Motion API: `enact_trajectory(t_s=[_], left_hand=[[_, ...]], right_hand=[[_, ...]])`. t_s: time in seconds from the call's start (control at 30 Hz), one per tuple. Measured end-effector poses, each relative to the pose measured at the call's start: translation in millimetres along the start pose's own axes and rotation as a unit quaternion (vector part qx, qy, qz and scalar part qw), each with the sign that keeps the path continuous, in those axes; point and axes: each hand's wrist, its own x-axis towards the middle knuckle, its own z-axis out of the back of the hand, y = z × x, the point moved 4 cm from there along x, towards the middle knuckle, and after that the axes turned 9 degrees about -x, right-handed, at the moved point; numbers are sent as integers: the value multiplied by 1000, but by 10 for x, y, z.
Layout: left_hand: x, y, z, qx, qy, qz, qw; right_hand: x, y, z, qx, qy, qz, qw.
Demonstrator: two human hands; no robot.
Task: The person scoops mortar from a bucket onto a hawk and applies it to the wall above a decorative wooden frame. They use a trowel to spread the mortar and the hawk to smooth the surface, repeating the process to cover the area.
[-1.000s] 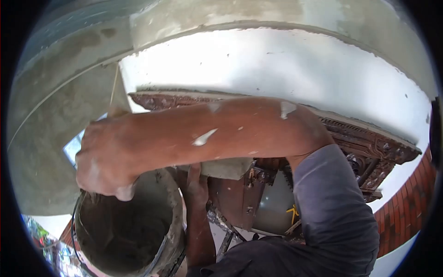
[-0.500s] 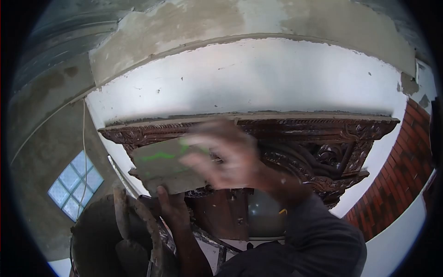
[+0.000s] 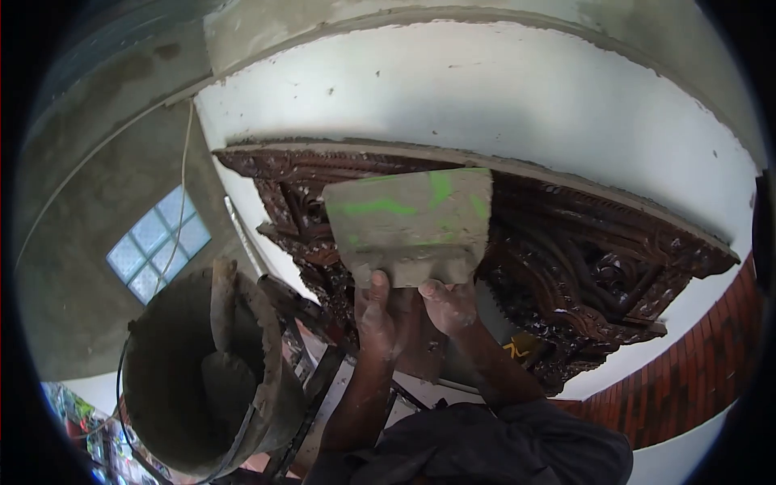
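Note:
A flat grey board [image 3: 396, 226] smeared with mortar, bright green streaks showing through, is held out in front of me before the carved wood. A raised mortar-covered ridge crosses it near its lower edge. My left hand [image 3: 376, 319] grips that edge with its thumb on top, its fingers mostly hidden underneath. Close to its right, my right hand [image 3: 450, 307] holds the same edge, thumb on the face and fingers behind. To the left of my arms is a mortar-caked bucket [image 3: 275, 364], with a trowel [image 3: 224, 311] standing inside it.
Dark carved woodwork [image 3: 566, 234] runs along the white wall [image 3: 501, 89] behind the board. A small paned window [image 3: 158, 242] and a hanging cable [image 3: 184, 162] are at the left. Dark metal bars [image 3: 311, 404] lie below, beside the bucket. Red brick-patterned surface [image 3: 687, 380] shows at right.
My right hand, blurred above the board before, has come down onto its lower edge beside my left hand. The view has turned, showing more of the bucket.

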Motion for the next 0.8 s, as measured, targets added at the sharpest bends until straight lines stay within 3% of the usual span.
enact_trajectory(t_s=[0.03, 0.13, 0.2, 0.23, 0.33, 0.37, 0.43, 0.47, 0.5, 0.57, 0.6, 0.67, 0.77, 0.8], left_hand=[[-21, -18, 7, 2, 7, 15, 1000], [-51, -198, 97, 54, 69, 31, 996], [-23, -361, 243, 106, 116, 22, 987], [14, -440, 379, 112, 69, 19, 991], [50, -584, 517, 170, -34, 18, 985], [-20, -589, 384, 195, 7, -43, 980], [-21, -606, 420, 91, 17, -22, 995], [-60, -651, 404, 2, 18, 34, 999], [79, -564, 687, 53, -32, 45, 997], [205, -522, 906, 49, 55, 81, 994], [186, -495, 938, 99, 40, 76, 991], [107, -481, 768, 197, 13, 63, 978], [54, -508, 642, 213, -24, 89, 973], [89, -493, 769, 116, 30, 125, 985]], right_hand=[[-10, -57, -32, 21, 0, 9, 1000], [-11, -23, 104, -229, -58, 82, 968], [85, 302, -13, -337, 30, 151, 929], [142, 491, -161, -387, 71, 189, 900], [68, 719, -681, -378, 169, 387, 824], [17, 729, -801, -368, 198, 446, 791], [-46, 719, -1008, -333, 225, 501, 766], [-72, 735, -1077, -357, 248, 488, 757], [-112, 748, -1147, -373, 270, 471, 753], [-182, 831, -1305, -360, 323, 409, 774], [-238, 821, -1334, -378, 344, 408, 757], [-330, 793, -1367, -415, 385, 406, 718], [-369, 752, -1328, -435, 374, 337, 747], [-418, 745, -1324, -461, 393, 335, 722]])
